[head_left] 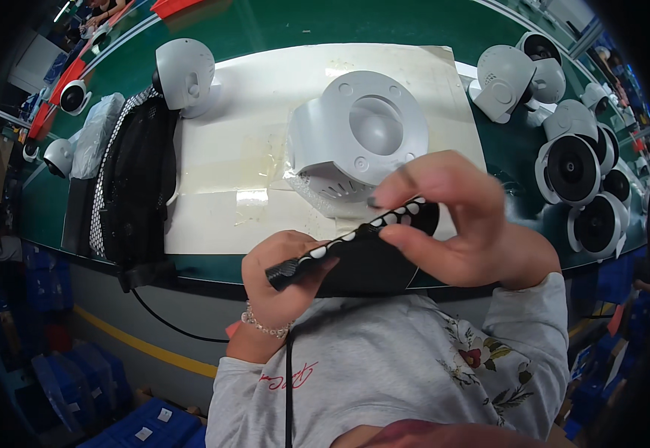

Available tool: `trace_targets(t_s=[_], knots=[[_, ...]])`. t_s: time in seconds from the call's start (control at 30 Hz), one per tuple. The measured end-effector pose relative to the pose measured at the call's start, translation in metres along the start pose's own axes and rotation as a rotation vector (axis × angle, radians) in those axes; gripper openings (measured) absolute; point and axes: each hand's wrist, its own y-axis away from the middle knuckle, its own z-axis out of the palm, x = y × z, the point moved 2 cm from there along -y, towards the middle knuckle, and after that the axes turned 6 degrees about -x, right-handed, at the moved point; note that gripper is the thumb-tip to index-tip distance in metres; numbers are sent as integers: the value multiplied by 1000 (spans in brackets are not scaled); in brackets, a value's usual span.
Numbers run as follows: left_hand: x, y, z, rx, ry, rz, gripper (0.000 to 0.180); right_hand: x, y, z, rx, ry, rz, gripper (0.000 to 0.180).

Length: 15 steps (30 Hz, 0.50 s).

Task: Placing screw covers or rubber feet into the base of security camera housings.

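My left hand [276,280] grips the lower end of a flat black backing sheet [362,257] edged with a row of small white round stickers. My right hand [452,220] pinches the sheet's upper end near the stickers, fingers curled. Both hands hover just in front of the table edge, above my grey sweater. Directly behind them a white camera housing [358,138] lies on the white mat [228,172], its round underside with a central dish facing up.
A green table [280,30] holds a white dome camera [185,75] at the back left, a black mesh pad [135,187], a clear plastic bag [94,134], and several white cameras with black lenses [571,168] at the right. Blue crates [116,418] sit on the floor.
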Motion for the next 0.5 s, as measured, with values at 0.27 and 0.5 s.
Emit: trace_targets(t_s=[0.27, 0.5], knots=[[6, -11, 6, -37, 47, 34, 17, 3, 1, -11, -10, -70, -61, 64], [0, -29, 11, -57, 2, 253, 25, 68, -11, -40, 387, -198, 291, 67]])
